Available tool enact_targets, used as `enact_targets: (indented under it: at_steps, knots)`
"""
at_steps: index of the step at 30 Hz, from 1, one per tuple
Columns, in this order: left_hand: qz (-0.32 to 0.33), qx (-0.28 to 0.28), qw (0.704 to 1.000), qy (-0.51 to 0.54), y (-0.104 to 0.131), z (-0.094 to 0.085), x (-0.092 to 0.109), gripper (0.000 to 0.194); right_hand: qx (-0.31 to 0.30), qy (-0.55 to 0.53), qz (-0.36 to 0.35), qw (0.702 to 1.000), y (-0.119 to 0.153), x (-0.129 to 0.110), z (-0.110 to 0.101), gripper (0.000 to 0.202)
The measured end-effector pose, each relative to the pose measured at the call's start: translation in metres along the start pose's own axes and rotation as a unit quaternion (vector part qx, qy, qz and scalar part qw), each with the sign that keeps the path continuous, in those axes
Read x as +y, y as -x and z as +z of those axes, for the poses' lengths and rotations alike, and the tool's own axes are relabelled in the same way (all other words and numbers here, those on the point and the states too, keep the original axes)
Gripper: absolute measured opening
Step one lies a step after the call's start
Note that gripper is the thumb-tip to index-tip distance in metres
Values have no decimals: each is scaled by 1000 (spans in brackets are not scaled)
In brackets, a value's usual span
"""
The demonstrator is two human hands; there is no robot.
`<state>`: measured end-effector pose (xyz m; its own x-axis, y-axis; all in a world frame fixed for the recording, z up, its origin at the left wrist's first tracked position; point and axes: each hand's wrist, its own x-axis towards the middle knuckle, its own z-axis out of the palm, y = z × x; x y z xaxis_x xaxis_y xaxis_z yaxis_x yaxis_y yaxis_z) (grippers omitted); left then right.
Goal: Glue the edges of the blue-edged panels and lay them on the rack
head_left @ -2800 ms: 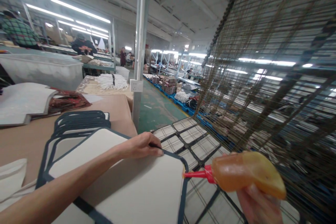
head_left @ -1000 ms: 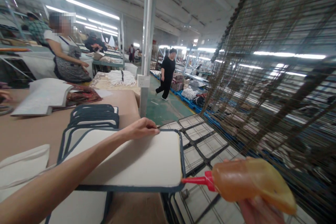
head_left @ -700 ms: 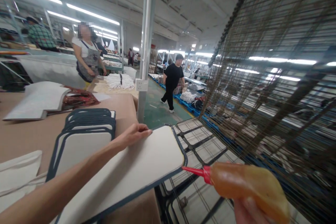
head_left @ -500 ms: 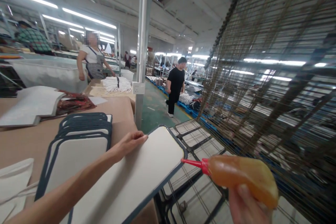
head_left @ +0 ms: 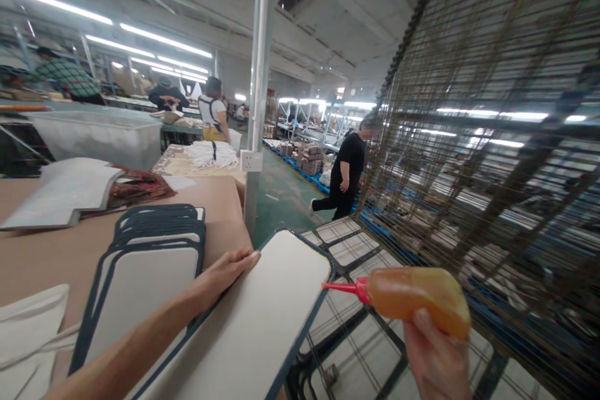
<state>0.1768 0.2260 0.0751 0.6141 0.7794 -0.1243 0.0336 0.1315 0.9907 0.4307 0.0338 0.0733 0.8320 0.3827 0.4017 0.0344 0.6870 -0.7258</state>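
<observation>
My left hand [head_left: 234, 265] grips the far left edge of a white panel with a dark blue border [head_left: 262, 312], fingers closed over the rim. The panel is tilted in front of me. In my right hand [head_left: 435, 350] is a squeeze bottle [head_left: 417, 300] of amber glue-like liquid, lying sideways. Its red nozzle [head_left: 342, 287] points left, the tip at the panel's right edge near the rounded corner. A thin yellowish line shows along that corner's border. Left of the panel, similar blue-edged panels [head_left: 150, 281] lie in an overlapping stack on the table.
Wire-mesh racks [head_left: 469, 106] rise on the right; a lowered one under the bottle holds more panels [head_left: 351, 250]. A brown table [head_left: 225, 212] carries white sheets [head_left: 65, 190] and white cloth pieces [head_left: 32, 325]. A metal post [head_left: 255, 200] stands ahead. A person in black [head_left: 347, 169] walks the aisle.
The bottle and my right hand have shifted slightly left, the nozzle staying by the panel's edge. The panel has tilted a little. The person in black has moved right and nearer; another person has turned away.
</observation>
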Motion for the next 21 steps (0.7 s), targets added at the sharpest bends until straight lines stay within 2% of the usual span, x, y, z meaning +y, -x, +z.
enact_targets:
  at_steps: [7, 12, 21]
  knots:
    - [-29, 4, 999, 43, 3, -3, -2, 50, -18, -5, 14, 1000, 7, -1, 8, 41]
    - [-20, -1, 998, 54, 2, -11, -5, 46, -37, 4, 36, 999, 14, -1, 12, 48]
    - [-10, 27, 998, 60, 2, -18, -2, 44, -27, -8, 54, 998, 25, 0, 23, 61]
